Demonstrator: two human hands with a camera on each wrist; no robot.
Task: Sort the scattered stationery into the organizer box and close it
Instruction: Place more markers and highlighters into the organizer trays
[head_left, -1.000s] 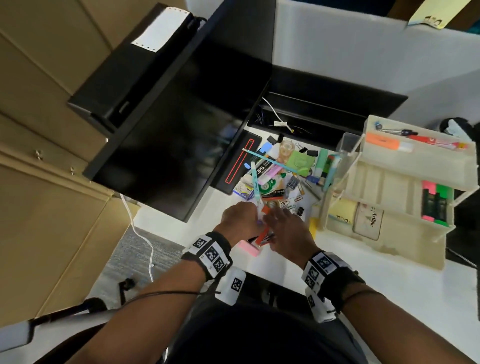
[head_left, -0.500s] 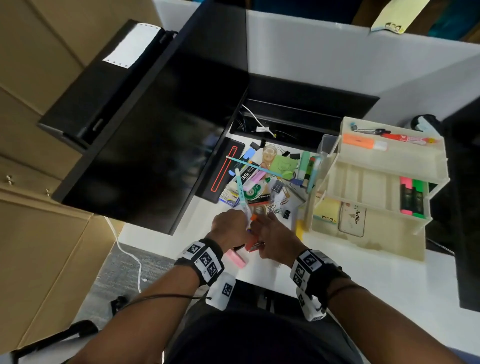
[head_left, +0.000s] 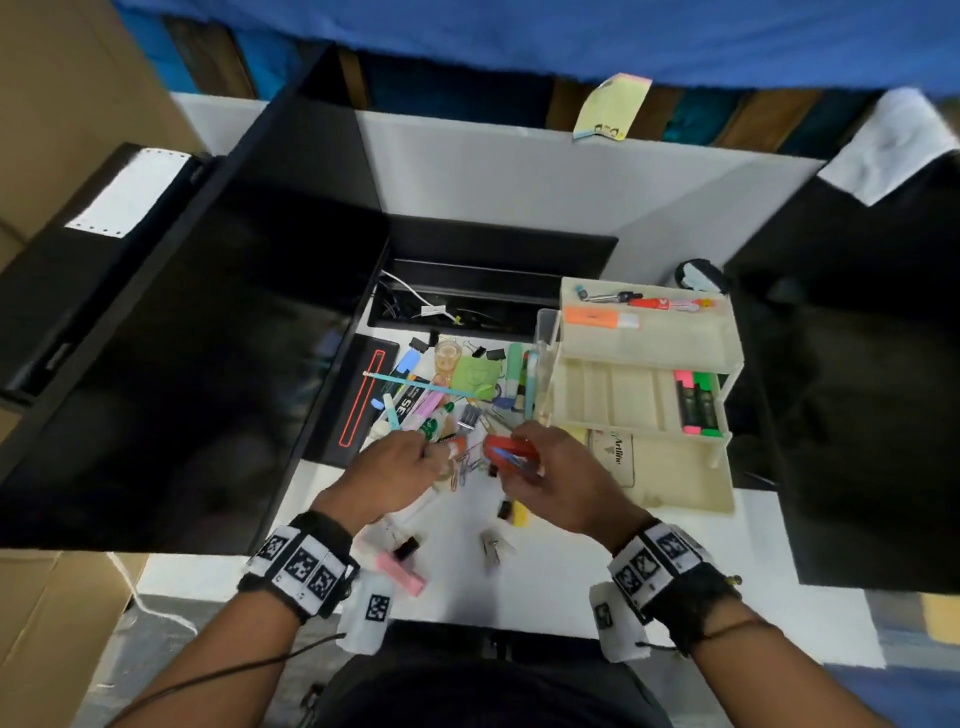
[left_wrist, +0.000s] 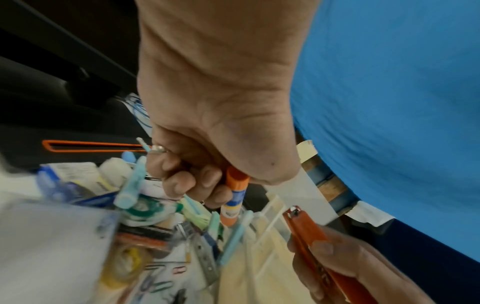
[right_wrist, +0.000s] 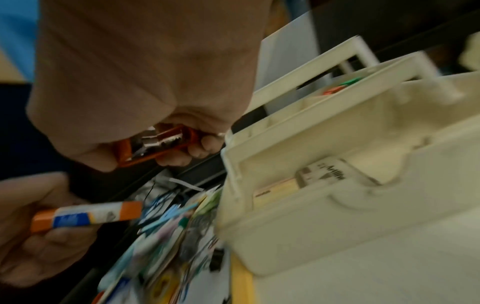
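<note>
My left hand (head_left: 400, 467) grips an orange-capped glue stick (left_wrist: 233, 195) with a white and blue label, just above the stationery pile (head_left: 447, 395). The glue stick (right_wrist: 88, 216) also shows in the right wrist view. To its right, my right hand (head_left: 561, 483) grips an orange stapler (head_left: 511, 452) next to the box; its metal inside (right_wrist: 155, 144) faces the right wrist camera. The cream organizer box (head_left: 644, 462) stands open at the right with its tiered trays spread. Highlighters (head_left: 698, 402) lie in the middle tray, pens and an orange marker (head_left: 597, 317) in the top one.
Black monitors stand at the left (head_left: 208, 364) and the right (head_left: 857, 415). A pink eraser (head_left: 400, 569), a binder clip (head_left: 491, 551) and a yellow item (head_left: 517, 514) lie on the white desk near its front edge. A cable slot (head_left: 493, 306) lies behind the pile.
My hands were close together over the pile's near edge; now they are apart, the right one holding the orange stapler lifted toward the box. The head view has tilted up.
</note>
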